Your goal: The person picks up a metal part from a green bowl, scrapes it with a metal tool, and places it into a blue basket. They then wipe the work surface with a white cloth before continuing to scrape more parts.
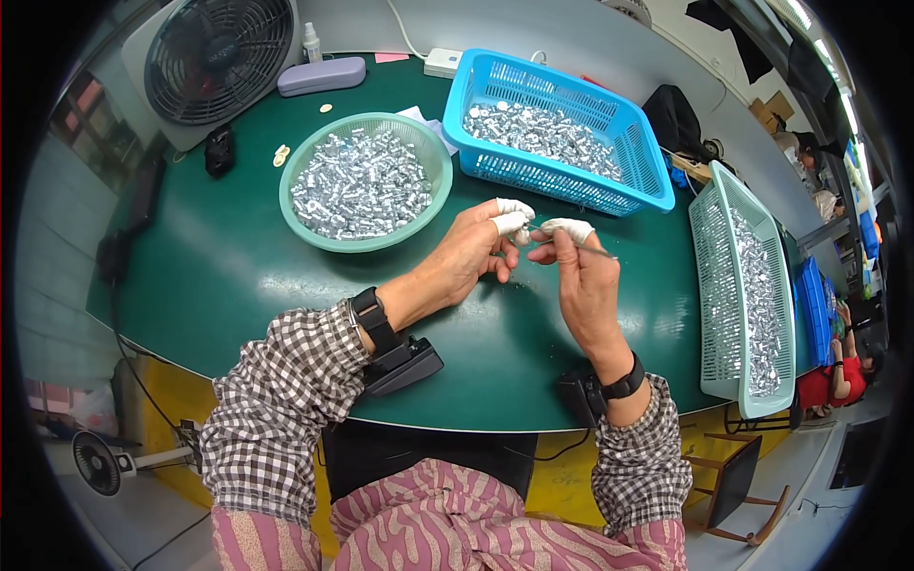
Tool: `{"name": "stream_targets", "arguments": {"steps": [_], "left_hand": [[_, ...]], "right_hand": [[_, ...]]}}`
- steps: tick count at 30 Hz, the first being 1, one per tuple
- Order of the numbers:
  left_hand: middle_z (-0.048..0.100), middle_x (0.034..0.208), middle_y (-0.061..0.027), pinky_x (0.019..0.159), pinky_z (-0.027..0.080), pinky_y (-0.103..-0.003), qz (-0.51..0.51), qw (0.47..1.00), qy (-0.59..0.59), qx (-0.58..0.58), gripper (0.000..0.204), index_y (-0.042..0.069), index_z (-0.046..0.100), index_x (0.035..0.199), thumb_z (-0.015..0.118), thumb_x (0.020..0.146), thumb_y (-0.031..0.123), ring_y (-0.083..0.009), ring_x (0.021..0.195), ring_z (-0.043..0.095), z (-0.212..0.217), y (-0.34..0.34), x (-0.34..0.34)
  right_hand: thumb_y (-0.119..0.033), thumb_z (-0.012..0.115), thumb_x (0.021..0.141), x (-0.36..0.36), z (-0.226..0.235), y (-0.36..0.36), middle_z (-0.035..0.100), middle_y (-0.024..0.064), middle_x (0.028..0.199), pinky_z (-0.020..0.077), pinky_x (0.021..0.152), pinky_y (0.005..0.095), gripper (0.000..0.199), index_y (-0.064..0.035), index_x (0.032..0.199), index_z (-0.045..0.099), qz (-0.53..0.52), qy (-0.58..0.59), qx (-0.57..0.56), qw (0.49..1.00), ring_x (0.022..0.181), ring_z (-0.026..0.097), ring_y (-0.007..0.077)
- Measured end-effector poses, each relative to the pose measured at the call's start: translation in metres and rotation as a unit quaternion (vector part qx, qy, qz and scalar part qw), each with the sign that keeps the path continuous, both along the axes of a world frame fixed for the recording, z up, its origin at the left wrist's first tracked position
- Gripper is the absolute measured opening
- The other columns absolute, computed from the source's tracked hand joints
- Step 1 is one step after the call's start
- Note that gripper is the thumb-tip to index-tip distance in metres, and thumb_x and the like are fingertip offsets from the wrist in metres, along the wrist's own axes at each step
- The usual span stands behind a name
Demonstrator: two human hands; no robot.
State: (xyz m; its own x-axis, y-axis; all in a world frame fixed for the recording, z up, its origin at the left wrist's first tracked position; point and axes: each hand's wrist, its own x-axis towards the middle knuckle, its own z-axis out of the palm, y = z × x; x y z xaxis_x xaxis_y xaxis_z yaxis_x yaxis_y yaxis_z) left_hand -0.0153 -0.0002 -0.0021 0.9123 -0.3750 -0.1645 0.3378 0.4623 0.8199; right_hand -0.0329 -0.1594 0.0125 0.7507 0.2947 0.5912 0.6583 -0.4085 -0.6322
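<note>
My left hand point(465, 252), with white finger covers on thumb and index finger, pinches a small silvery metal part point(523, 237) over the green table point(457, 352). Close beside it, my right hand point(588, 285), with a white cover on a finger, is closed around a thin metal tool point(600, 253). The tool's tip points toward the part; whether they touch is hidden by the fingers. To the left of my hands stands a round pale green basket point(287, 211) heaped with small metal parts point(360, 186). Beyond my hands is a blue basket point(562, 187) of similar parts.
At the right edge sits a long pale green basket point(712, 305) full of metal parts. A box fan point(221, 57), a purple case point(322, 76), a small bottle point(311, 43) and a white power strip point(442, 63) line the back. A person in red point(838, 381) is far right.
</note>
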Motion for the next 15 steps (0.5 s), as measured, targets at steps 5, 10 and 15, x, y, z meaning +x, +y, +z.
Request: {"name": "stream_targets", "arguments": {"steps": [5,10,15], "left_hand": [[0.053,0.08,-0.0004,0.045,0.041,-0.02,-0.019,1.0,-0.003,-0.008,0.017,0.006,0.052,0.104,0.05,0.092,0.018,-0.0069,0.06,0.051,-0.0007,-0.0011,-0.0016],[0.053,0.08,-0.0005,0.044,0.04,-0.019,-0.026,0.999,-0.018,0.008,0.018,0.006,0.052,0.104,0.051,0.092,0.019,-0.0066,0.058,0.05,0.0013,0.0028,0.0009],[0.052,0.079,-0.0003,0.044,0.04,-0.019,-0.023,0.998,-0.003,0.056,0.019,0.006,0.053,0.104,0.053,0.091,0.021,-0.006,0.057,0.049,0.0036,-0.0003,-0.0014]], "right_hand": [[-0.007,0.044,0.095,0.0009,0.002,-0.0034,0.064,0.0108,0.087,0.0524,0.066,0.0268,0.017,0.0053,0.098,0.056,-0.007,0.085,0.059,0.995,0.071,0.064,0.0155],[-0.011,0.041,0.097,0.0013,0.0004,-0.0004,0.064,0.012,0.084,0.0521,0.064,0.0262,0.021,0.0056,0.096,0.055,0.003,0.055,0.05,0.997,0.07,0.064,0.0159],[-0.014,0.04,0.098,0.0044,0.0055,-0.0092,0.063,0.013,0.081,0.0507,0.06,0.0249,0.023,0.0043,0.091,0.053,-0.003,0.134,0.093,0.987,0.064,0.062,0.0147]]}}
